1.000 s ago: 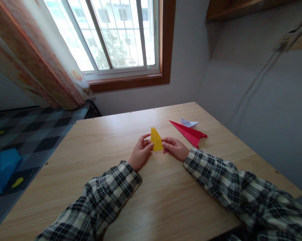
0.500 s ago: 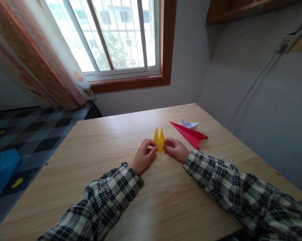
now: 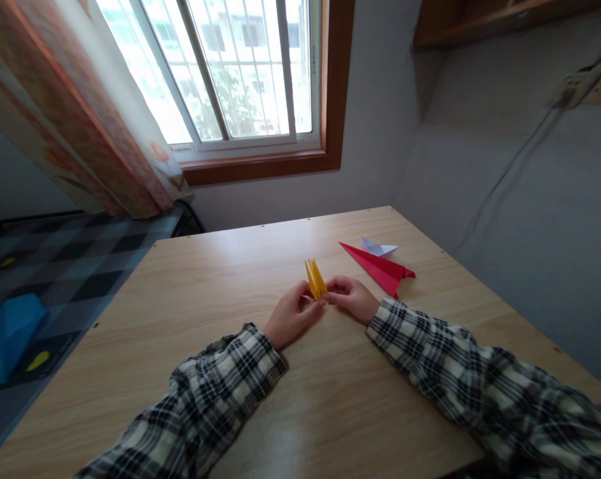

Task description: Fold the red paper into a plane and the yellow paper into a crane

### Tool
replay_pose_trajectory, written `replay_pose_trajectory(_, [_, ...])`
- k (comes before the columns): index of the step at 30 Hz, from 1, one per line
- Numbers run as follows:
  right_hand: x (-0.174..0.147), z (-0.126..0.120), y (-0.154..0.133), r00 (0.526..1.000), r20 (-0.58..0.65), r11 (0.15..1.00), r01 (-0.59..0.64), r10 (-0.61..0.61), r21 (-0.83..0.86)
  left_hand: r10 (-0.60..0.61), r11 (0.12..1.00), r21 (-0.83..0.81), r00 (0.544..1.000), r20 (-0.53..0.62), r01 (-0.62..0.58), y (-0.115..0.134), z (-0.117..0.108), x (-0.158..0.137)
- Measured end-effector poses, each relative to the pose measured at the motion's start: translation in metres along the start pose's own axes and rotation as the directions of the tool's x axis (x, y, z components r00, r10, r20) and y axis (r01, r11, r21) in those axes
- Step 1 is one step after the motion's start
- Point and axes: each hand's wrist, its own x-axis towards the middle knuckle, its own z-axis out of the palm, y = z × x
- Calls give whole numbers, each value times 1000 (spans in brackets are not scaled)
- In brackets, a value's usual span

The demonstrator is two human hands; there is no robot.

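Observation:
Between my two hands stands a yellow folded-paper piece (image 3: 317, 279), its narrow points spread upward. My left hand (image 3: 294, 313) pinches its lower left side, the thumb reaching across the front near the base. From the other side my right hand (image 3: 351, 297) is closed on the lower right edge with thumb and fingertips. The base of the folded paper is partly hidden by my fingers. Close beyond my right hand lies a red paper plane (image 3: 380, 267), and a white paper boat (image 3: 379, 248) sits just behind it.
The pale wooden table (image 3: 221, 266) extends around my forearms. Off its left side, a blue folded-paper object (image 3: 12, 336) lies on a checked cloth (image 3: 71, 266). A window (image 3: 240, 73) and a curtain (image 3: 96, 113) are beyond; a cable (image 3: 510, 166) hangs on the right wall.
The yellow folded paper has turned, now showing several thin points instead of two broad flaps. My left thumb has moved right, across its base; my right hand has barely moved.

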Motion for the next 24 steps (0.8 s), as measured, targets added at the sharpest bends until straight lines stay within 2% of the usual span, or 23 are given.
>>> replay_pose_trajectory(4, [1,-1,2,1000,-2,1000,-12,12,19,-10,999,-51,1000,12,10,0,-1,0])
replay_pose_trajectory(9, [2,-3,8,999,-50,999,10,-8,34,-32,995,-93,998,-52,27,0,-3,2])
replay_pose_trajectory(11, [2,-3,8,999,-22,998,32,-34,-51,-27,994,-108,997,-72,19,-1,-3,3])
replay_pose_trajectory(13, [2,-4,5,996,20,974,85,-82,-211,-28,993,-120,996,-87,18,-1,-2,3])
replay_pose_trajectory(15, [1,-4,2,986,23,906,161,-165,-392,-32,993,-120,995,-93,21,-1,-2,3])
replay_pose_trajectory(18, [0,-5,-2,978,8,847,186,-210,-498,-34,994,-108,996,-86,24,-1,-2,3])
replay_pose_trajectory(21, [0,-5,-2,981,-39,874,151,-190,-462,-38,994,-104,996,-85,29,-1,-1,3])
replay_pose_trajectory(24, [0,-4,0,988,-106,935,70,-113,-347,-53,993,-106,994,-95,43,-1,-1,3])
